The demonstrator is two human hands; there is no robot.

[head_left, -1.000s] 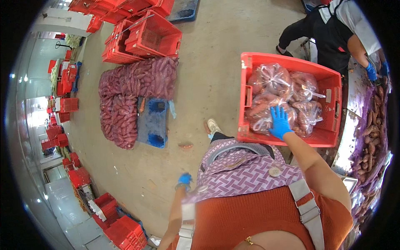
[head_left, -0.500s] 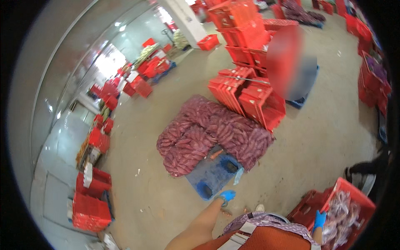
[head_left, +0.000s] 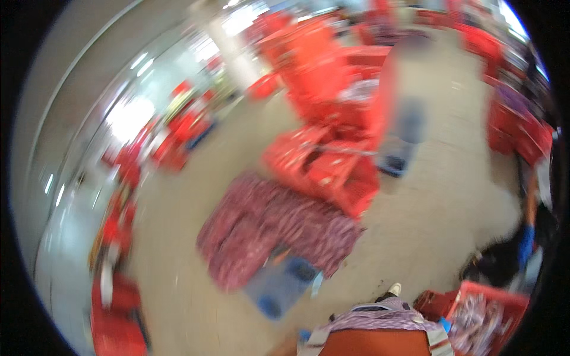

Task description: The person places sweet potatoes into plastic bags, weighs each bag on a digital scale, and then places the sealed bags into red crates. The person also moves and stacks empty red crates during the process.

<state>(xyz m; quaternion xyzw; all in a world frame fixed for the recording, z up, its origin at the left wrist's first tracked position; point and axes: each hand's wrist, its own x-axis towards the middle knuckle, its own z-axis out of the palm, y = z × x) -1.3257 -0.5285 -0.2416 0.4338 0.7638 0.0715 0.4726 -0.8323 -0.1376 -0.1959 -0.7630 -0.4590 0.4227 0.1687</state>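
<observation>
The picture is smeared by motion. At the bottom, my left hand [head_left: 304, 337] in a blue glove hangs low by my side, mostly out of frame and blurred. My right hand [head_left: 445, 325], also blue-gloved, is at the left part of a red crate [head_left: 516, 299] holding clear bags of reddish produce [head_left: 475, 323]; its fingers are too small and blurred to read. Ahead, purple mesh sacks of sweet potatoes [head_left: 261, 219] lie on the floor around a blue pallet [head_left: 279, 285].
Stacks of red crates [head_left: 314, 166] stand beyond the sacks, with a blue pallet [head_left: 393, 163] beside them. More crates line the left wall [head_left: 116, 314] and right side [head_left: 516, 136]. A co-worker's blue-gloved hand [head_left: 525, 243] and dark clothing show at the right edge.
My view has swung from the crate of bags toward the room. The crate now sits low at the right, and my left hand has dropped almost out of sight.
</observation>
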